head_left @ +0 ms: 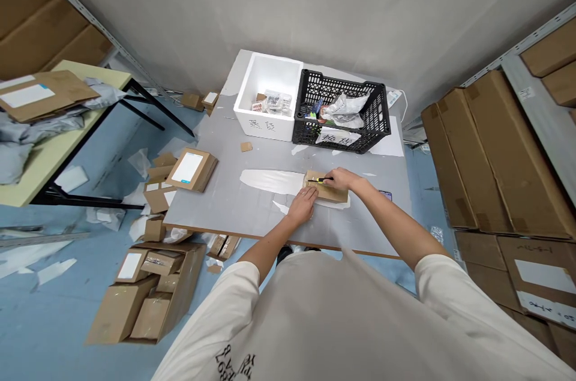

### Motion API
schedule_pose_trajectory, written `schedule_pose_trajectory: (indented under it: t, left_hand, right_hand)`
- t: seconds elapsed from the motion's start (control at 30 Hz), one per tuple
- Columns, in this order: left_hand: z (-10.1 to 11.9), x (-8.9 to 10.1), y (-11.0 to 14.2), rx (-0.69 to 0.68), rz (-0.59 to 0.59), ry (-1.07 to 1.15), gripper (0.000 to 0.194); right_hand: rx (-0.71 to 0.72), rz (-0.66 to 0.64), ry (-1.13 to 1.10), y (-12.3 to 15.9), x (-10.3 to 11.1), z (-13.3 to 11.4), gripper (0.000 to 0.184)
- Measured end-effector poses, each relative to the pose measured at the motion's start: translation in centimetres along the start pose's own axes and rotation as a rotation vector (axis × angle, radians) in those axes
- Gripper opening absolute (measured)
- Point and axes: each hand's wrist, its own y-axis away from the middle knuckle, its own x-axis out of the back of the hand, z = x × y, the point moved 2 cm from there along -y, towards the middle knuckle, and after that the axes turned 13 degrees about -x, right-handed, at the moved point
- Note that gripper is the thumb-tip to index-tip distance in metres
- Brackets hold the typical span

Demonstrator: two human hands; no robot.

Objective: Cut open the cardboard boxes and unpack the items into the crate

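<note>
A small brown cardboard box [332, 192] lies on the grey table [234, 201], close to its front edge. My right hand [342, 178] is closed around a yellow and black utility knife [320, 179], whose tip reaches over the box's left end. At the near left corner my left hand [304, 202] grips the same box, fingers against its edge. White sheet material [272, 181] stretches left from under the box. A small brown cardboard scrap [246, 146] lies farther off on the tabletop.
Behind the box stand a white foam bin [265, 125] and a black plastic crate [342, 140], both holding packaged items. Flat stacked boxes [191, 170] sit at the table's left edge. An open carton [184, 285] full of boxes is on the floor; large cartons [499, 159] line the right.
</note>
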Motion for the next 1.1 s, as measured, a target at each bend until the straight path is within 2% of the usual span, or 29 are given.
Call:
schedule_pose_trajectory:
  t: [0.3, 0.67, 0.9, 1.1]
  left_hand:
    - [0.1, 0.0, 0.0, -0.001, -0.015, -0.016, 0.069]
    - [0.1, 0.1, -0.4, 0.019, -0.032, -0.015, 0.068]
    - [0.0, 0.2, -0.5, 0.033, -0.038, -0.015, 0.068]
    - [0.2, 0.3, -1.0, 0.022, -0.023, 0.001, 0.067]
  right_hand:
    - [0.010, 0.035, 0.001, 0.9, -0.5, -0.1, 0.044]
    - [-0.094, 0.024, 0.014, 1.9, -0.6, 0.4, 0.044]
    - [-0.115, 0.090, -0.009, 2.7, -1.7, 0.2, 0.044]
    - [-0.100, 0.093, -0.044, 2.8, -2.3, 0.4, 0.044]
